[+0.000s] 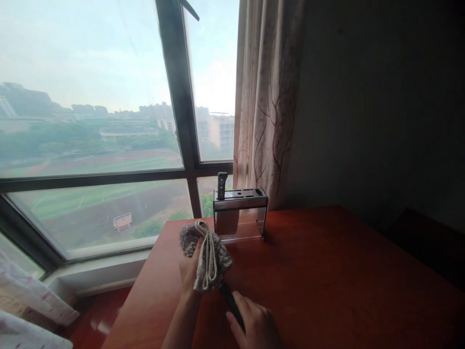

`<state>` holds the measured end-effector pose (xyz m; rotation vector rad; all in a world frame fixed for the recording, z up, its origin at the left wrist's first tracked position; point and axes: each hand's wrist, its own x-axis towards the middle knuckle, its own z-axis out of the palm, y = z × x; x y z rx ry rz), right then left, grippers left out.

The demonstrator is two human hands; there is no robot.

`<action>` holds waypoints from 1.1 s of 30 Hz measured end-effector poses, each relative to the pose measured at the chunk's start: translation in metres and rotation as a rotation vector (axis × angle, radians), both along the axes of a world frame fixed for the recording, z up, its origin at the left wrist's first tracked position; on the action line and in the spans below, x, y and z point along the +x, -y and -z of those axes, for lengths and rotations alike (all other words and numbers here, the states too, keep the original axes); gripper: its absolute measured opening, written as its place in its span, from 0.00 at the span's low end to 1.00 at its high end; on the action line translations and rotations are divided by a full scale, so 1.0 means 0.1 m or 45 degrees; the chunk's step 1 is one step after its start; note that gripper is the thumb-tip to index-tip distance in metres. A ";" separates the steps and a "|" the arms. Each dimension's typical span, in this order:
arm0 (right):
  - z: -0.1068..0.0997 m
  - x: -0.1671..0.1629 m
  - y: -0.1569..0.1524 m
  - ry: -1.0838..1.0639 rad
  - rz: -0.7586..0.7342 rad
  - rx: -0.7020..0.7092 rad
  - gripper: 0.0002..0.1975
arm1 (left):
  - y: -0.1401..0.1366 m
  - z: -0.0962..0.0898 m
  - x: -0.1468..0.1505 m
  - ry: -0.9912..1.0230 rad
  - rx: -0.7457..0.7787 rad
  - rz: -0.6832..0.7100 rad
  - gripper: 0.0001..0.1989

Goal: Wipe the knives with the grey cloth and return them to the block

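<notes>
My left hand (189, 266) is closed round a folded grey-and-cream cloth (209, 257). Out of the cloth's lower right side comes the black handle of a knife (231, 301), whose blade is hidden by the cloth. My right hand (256, 317) grips that handle near the bottom of the view. Both hands are above the reddish-brown table (327, 276). Just beyond the cloth stands a knife holder (240, 201) with a slotted top and see-through sides. In its left slot, a second knife (221, 185) sits upright with its dark riveted handle showing.
The table's left edge runs beside a large window (94, 208) with dark frames. A patterned curtain (269, 106) hangs behind the knife holder, and a white curtain (32, 310) is at the lower left. The wall on the right is in deep shade.
</notes>
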<state>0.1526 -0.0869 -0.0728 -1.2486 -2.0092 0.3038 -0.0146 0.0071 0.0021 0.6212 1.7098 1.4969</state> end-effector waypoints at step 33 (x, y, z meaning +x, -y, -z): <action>-0.98 1.52 -0.22 -1.130 0.219 -0.579 0.20 | 0.22 -0.20 -0.10 0.076 0.402 0.561 0.13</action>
